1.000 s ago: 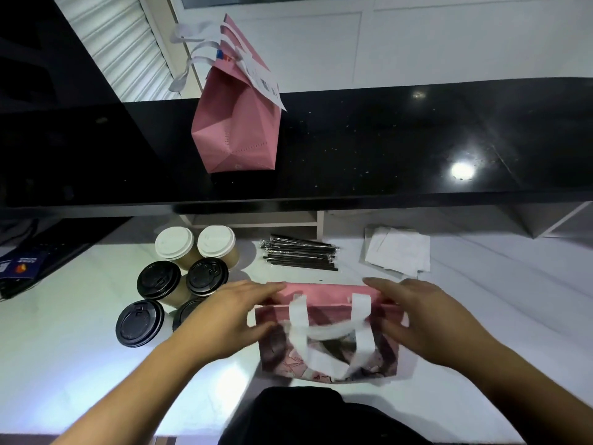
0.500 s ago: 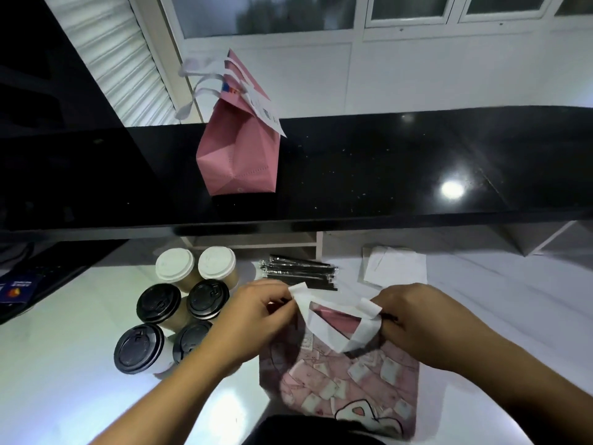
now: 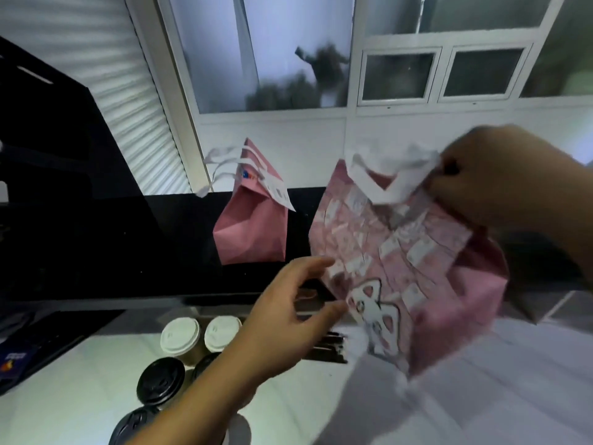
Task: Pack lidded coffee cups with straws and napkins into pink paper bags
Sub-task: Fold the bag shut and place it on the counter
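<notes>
Right grip (image 3: 491, 184) pinched on the white handles (image 3: 393, 184) of a printed pink bag (image 3: 385, 261), held up in the air above the bench (image 3: 80, 380). Left grip (image 3: 288, 319) spread, fingers loose, just touching the bag's lower left edge, holding nothing. Likely step: shaking the bag open, nothing packed yet. Next: spread the mouth, stand it on the bench, then reach for a cup (image 3: 180, 337) at lower left. Straws (image 3: 330, 348) just behind the left wrist. Second bag (image 3: 253, 232) standing on the black shelf.

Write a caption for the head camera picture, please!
Right hand lifts patterned pink bag by its handles; left hand reaches toward it.
</notes>
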Demonstrator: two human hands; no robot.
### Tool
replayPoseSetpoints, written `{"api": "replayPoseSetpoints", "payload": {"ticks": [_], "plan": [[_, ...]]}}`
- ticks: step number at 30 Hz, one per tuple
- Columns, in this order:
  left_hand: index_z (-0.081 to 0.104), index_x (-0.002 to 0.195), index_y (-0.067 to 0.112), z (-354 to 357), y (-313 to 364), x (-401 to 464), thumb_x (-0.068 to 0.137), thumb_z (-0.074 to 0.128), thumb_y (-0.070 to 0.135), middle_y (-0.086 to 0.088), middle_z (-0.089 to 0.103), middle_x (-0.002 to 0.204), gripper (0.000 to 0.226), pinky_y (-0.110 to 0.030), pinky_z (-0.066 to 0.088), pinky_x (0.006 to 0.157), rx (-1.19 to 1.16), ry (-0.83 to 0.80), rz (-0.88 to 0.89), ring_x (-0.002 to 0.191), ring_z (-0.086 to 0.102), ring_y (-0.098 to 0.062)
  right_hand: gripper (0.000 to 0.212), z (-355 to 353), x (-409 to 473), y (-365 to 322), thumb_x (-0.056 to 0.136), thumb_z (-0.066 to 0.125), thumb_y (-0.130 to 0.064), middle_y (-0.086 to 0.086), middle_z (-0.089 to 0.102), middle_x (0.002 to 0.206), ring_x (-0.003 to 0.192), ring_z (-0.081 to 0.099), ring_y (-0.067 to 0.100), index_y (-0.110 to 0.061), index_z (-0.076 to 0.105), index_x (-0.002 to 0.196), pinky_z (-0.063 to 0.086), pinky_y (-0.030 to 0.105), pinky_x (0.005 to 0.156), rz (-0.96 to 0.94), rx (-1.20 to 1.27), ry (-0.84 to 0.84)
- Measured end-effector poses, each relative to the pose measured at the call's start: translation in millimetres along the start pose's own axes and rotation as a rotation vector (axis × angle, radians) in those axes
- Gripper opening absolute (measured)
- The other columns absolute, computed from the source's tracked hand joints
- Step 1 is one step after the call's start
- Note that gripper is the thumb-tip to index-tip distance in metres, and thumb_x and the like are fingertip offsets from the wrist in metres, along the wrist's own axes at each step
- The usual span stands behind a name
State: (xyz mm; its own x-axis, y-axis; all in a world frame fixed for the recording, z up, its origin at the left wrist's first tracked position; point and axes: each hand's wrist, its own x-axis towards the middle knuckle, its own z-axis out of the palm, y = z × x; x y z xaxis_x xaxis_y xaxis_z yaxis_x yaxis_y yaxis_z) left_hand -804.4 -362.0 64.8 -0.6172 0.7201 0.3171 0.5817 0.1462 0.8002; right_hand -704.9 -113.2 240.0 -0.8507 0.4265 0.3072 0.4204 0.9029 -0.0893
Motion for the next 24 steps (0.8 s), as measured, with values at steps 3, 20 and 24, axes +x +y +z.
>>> {"api": "replayPoseSetpoints", "payload": {"ticks": [3, 20, 24], "plan": [[0.038, 0.142, 0.065, 3, 6, 25, 0.087, 0.07, 0.061, 0.045, 0.042, 0.14, 0.064, -0.006, 0.045, 0.096, -0.039, -0.049, -0.009, 0.128, 0.044, 0.02, 0.031, 9, 48, -10, 0.088, 0.06, -0.031, 0.01, 0.058, 0.063, 0.056, 0.053, 0.025, -0.008, 0.067, 0.069, 0.034, 0.026, 0.049, 0.056, 0.054, 0.077], [0.054, 0.143, 0.013, 11, -70, 154, 0.104, 0.042, 0.007, -0.002, 0.066, 0.126, 0.041, -0.03, 0.053, 0.095, 0.277, 0.287, -0.144, 0.11, 0.064, -0.018, 0.034, 137, 180, -85, 0.093, 0.059, -0.015, 0.002, 0.045, 0.064, 0.056, 0.047, 0.023, -0.014, 0.042, 0.064, 0.032, 0.026, 0.049, 0.255, 0.387, 0.145], [0.05, 0.147, 0.01, 16, -81, 156, 0.101, 0.045, 0.006, -0.005, 0.063, 0.135, 0.047, -0.027, 0.047, 0.096, 0.315, 0.293, -0.148, 0.12, 0.06, -0.022, 0.032, 157, 188, -87, 0.094, 0.056, -0.012, 0.002, 0.049, 0.063, 0.053, 0.048, 0.018, -0.013, 0.045, 0.064, 0.026, 0.023, 0.044, 0.281, 0.426, 0.081]]}}
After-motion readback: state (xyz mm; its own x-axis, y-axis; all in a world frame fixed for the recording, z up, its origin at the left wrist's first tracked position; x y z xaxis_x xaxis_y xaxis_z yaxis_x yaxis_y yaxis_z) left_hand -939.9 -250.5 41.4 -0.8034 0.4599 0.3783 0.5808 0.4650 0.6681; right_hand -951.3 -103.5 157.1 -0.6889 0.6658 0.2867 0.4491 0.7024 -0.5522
